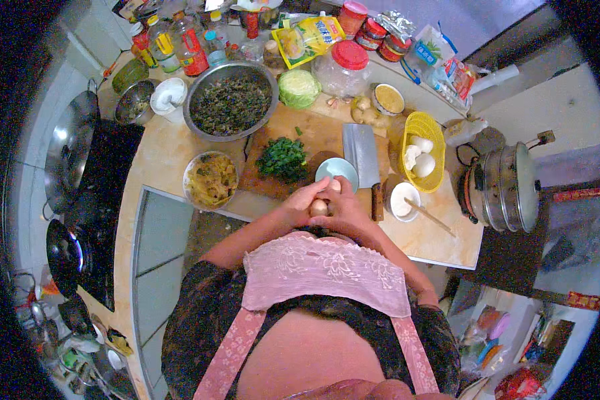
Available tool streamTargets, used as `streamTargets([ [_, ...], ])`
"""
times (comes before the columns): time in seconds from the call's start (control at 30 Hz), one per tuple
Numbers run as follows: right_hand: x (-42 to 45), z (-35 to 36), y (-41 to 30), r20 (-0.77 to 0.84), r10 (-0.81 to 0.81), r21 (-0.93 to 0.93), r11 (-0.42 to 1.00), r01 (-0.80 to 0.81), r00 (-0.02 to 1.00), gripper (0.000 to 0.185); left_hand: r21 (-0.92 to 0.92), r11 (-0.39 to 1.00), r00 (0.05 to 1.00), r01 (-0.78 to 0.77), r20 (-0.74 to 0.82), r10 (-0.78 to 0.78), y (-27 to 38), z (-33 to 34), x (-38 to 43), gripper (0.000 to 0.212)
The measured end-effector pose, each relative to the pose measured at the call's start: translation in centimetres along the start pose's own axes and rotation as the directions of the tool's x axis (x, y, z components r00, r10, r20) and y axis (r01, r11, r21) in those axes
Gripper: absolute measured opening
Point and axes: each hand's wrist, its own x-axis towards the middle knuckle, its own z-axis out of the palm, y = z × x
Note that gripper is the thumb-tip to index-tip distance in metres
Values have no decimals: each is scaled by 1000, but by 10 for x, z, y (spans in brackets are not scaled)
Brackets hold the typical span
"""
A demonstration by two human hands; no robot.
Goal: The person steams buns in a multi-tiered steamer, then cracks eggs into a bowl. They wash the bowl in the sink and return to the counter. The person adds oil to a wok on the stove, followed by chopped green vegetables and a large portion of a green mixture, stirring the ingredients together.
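My left hand [304, 201] and my right hand [346, 207] meet at the near edge of a wooden cutting board [270, 186]. Between them is a small round pale-brown item [319, 207]; whether it is an egg or a bulb I cannot tell. A smaller pale piece [335, 185] shows at the fingertips, by the near rim of a light-blue bowl [336, 170]. Chopped green leaves [282, 159] lie on the board to the left. A cleaver [361, 155] rests right of the bowl, its wooden handle towards me.
Left stand a steel basin of dark chopped filling [231, 101] and a bowl of yellowish food [210, 180]. A cabbage [300, 89] and lidded jar [344, 70] are behind. Right are a yellow basket [441, 155] with white eggs, a white bowl with a chopstick [404, 201], and a steamer [502, 187].
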Motion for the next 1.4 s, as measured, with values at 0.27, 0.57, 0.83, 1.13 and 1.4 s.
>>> streamTargets([
  [0.27,6,1,60,-25,-215,323,922,212,976,44,84,996,995,-30,102,21,-12,-18,27,40],
  [0.57,-5,-16,87,57,-1,805,591,-45,998,62,230,971,997,-59,-28,67,-22,13,37,36],
  [0.83,8,-41,125,101,221,923,342,-174,970,40,56,969,957,-239,-156,245,-14,3,44,42],
  [1.13,13,-70,87,-439,-151,418,838,350,886,49,52,962,939,-269,-206,274,-20,9,38,46],
  [1.4,30,-32,113,-205,-79,622,759,192,976,44,85,966,936,-244,-239,258,-25,-9,38,45],
])
